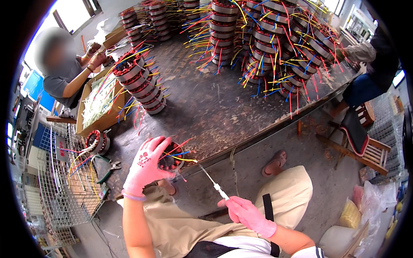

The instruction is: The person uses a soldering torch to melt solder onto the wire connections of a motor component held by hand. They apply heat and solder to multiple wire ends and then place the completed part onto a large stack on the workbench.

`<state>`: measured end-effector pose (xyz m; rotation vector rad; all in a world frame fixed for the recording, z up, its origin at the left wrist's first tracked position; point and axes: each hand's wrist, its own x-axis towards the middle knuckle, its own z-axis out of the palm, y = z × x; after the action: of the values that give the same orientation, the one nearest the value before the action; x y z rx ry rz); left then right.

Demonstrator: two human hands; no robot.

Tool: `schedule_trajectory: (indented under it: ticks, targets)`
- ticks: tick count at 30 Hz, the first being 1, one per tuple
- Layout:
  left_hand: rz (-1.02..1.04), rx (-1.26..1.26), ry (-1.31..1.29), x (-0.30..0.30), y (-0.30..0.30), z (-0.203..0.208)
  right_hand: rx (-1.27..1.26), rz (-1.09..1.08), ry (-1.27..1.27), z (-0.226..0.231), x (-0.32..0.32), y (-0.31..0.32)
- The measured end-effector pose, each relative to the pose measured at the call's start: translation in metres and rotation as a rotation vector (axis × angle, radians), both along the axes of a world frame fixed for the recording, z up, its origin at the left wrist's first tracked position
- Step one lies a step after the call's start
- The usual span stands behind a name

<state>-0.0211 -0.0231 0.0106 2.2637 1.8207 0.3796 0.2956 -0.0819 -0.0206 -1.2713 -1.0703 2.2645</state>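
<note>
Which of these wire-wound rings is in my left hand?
The single ring at the near edge of the table, its yellow wire reaching toward the white-handled tool in your right hand. Another ring sits by the pliers; most others are stacked.

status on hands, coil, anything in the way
Left hand holding wired coil; right hand holding slim rod, tip near yellow wire; pliers aside, clear of hands.

Left glove (pixel 145 165): pink, printed in red, edged in lilac
Right glove (pixel 250 216): pink
Trousers (pixel 289 191): beige
Right sleeve (pixel 306 252): white, striped in dark
</note>
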Motion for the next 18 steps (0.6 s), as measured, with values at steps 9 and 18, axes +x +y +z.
schedule_trajectory:
  ticks: [9,18]
  targets:
    - [-0.024,0.022,0.001,-0.001,0.002,-0.002,0.012,0.033,0.024,-0.005,0.003,-0.001]
    - [0.013,-0.015,-0.029,0.006,0.003,0.001,0.005,0.023,0.018,-0.002,0.004,0.001]
